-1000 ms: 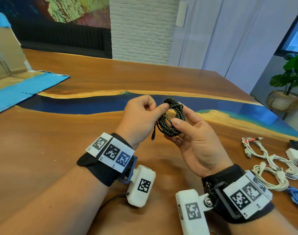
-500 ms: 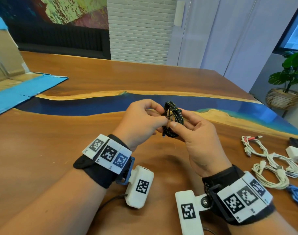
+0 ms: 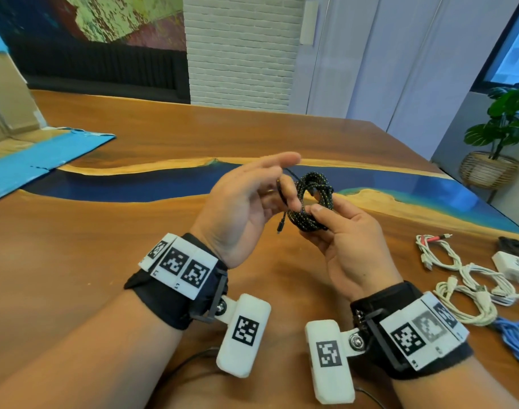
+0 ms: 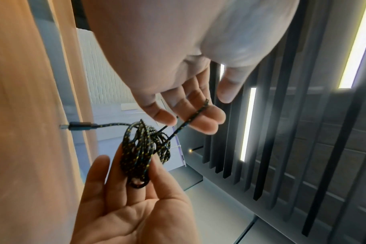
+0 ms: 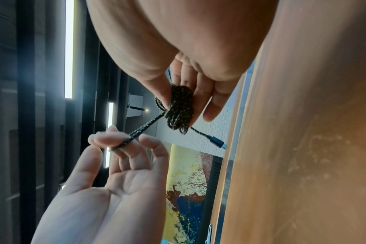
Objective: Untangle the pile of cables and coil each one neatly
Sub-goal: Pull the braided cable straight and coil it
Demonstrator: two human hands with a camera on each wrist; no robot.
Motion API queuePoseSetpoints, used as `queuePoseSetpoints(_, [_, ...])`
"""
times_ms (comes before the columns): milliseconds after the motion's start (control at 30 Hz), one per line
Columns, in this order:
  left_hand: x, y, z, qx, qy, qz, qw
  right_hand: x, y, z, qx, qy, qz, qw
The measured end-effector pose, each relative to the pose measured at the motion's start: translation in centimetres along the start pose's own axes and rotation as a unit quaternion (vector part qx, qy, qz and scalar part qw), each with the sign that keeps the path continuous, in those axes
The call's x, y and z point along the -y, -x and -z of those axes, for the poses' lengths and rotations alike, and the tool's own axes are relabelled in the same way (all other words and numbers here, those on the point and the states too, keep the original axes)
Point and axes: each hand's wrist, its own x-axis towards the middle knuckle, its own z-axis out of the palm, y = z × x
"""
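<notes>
Head view: coiled black yellow-flecked cable point(image 3: 311, 202)

It looked like an office or meeting lounge: a long wood table point(image 3: 110, 231) with a blue resin river stood before a white brick pillar point(image 3: 240, 48), a large mural point(image 3: 105, 19), pale panelled walls point(image 3: 400, 63) and a potted plant point(image 3: 500, 137) in a woven basket.

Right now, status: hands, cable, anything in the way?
Right hand pinches black braided cable coil. Left hand holds its free end between fingers. Connector dangling loose. Nothing in the way; white cables lie apart, right.
</notes>
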Motion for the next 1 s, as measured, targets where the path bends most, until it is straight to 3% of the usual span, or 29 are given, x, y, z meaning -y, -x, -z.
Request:
queuePoseSetpoints(200, [-0.2, -0.8, 0.9, -0.126, 0.000, 0.003, 0.992, 0.3, 0.1, 0.0, -0.009, 0.003, 0.017, 1.000])
queuePoseSetpoints(267, [-0.3, -0.8, 1.3, -0.114, -0.098, 0.046, 0.988, 0.4, 0.3, -0.2, -0.010, 0.010, 0.033, 0.999])
queuePoseSetpoints(367, [0.0, -0.7, 1.8, -0.045, -0.244, 0.125, 0.961, 0.6, 0.4, 0.0, -0.016, 0.018, 0.048, 0.999])
queuePoseSetpoints(433, [0.0, -0.6, 1.9, -0.040, -0.280, 0.117, 0.952, 0.7, 0.4, 0.1, -0.017, 0.018, 0.046, 0.999])
queuePoseSetpoints(533, [-0.6, -1.0, 2.1, -0.086, -0.271, 0.069, 0.956, 1.2, 0.0, 0.4, -0.037, 0.003, 0.040, 0.999])
queuePoseSetpoints(667, [-1.0, -1.4, 2.2, -0.150, -0.175, 0.085, 0.969, 1.6, -0.3, 1.3, -0.041, -0.035, 0.010, 0.998])
queuePoseSetpoints(900, [-0.4, -1.6, 3.2, -0.188, -0.238, 0.089, 0.949, 2.2, 0.7, 0.2, 0.037, -0.101, 0.049, 0.993])
queuePoseSetpoints(1000, [-0.2, -1.4, 3.5, -0.149, -0.260, 0.125, 0.946, 2.3, 1.2, -0.2, 0.080, -0.107, 0.058, 0.989])
